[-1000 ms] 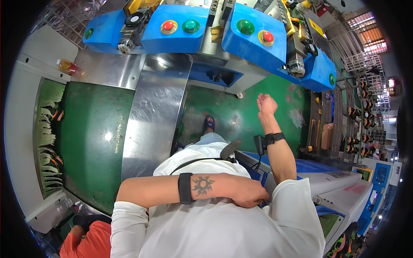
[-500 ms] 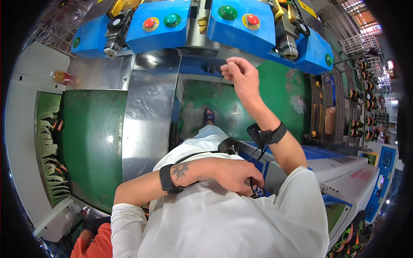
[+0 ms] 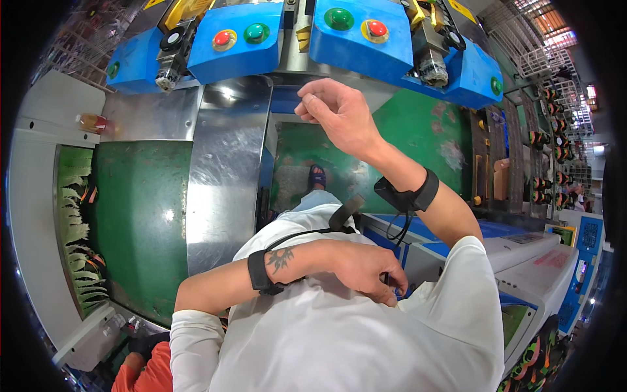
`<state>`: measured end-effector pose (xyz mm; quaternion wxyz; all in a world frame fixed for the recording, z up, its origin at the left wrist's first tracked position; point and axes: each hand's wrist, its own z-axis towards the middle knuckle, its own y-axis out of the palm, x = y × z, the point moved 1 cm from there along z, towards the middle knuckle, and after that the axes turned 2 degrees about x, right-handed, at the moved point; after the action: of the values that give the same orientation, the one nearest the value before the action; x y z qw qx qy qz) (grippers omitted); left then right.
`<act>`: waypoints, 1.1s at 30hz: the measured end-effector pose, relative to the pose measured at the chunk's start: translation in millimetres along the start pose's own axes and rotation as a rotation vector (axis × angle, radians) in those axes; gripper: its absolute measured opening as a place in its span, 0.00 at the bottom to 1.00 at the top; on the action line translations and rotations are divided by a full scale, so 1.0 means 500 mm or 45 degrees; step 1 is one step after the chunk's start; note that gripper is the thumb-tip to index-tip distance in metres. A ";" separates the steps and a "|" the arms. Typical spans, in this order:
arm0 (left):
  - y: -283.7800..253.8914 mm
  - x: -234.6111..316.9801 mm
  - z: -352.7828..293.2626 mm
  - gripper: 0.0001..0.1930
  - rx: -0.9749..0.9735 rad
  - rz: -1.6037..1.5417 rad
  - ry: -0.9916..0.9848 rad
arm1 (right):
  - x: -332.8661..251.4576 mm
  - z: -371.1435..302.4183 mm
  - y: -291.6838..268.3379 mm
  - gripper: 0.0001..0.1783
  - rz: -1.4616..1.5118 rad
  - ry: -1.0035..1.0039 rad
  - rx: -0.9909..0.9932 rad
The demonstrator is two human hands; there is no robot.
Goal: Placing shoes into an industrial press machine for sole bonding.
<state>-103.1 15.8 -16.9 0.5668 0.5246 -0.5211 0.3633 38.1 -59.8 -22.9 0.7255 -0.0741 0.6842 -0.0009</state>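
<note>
White-clad, holds the right hand [image 3: 344, 121] raised near a blue button box [image 3: 359, 55] and a steel bench [image 3: 225, 157], with fingers [image 3: 323, 87] slack, loosely curled. Has the left hand [image 3: 364, 268] over the shirt [image 3: 326, 333], beside a small dark item [image 3: 386, 279]; cannot tell whether clenched on it.

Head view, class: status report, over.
Left hand by shirt, dark item against it, grip unclear. Right hand raised, curled, looks empty. Steel bench leftward, apparently not blocking.
</note>
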 end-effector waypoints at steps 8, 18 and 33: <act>-0.011 0.027 -0.005 0.17 0.026 -0.050 -0.010 | 0.005 -0.005 0.002 0.11 -0.006 0.013 -0.017; -0.019 0.015 -0.002 0.12 0.216 -0.235 0.107 | 0.011 -0.002 0.006 0.10 0.020 0.014 -0.007; -0.037 0.002 0.009 0.13 0.392 -0.357 0.083 | 0.022 0.005 0.005 0.11 0.020 0.002 0.007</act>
<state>-86.1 7.8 -20.3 0.5416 0.6603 -0.3627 0.3728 41.1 -58.2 -33.9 0.7251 -0.0666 0.6854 0.0030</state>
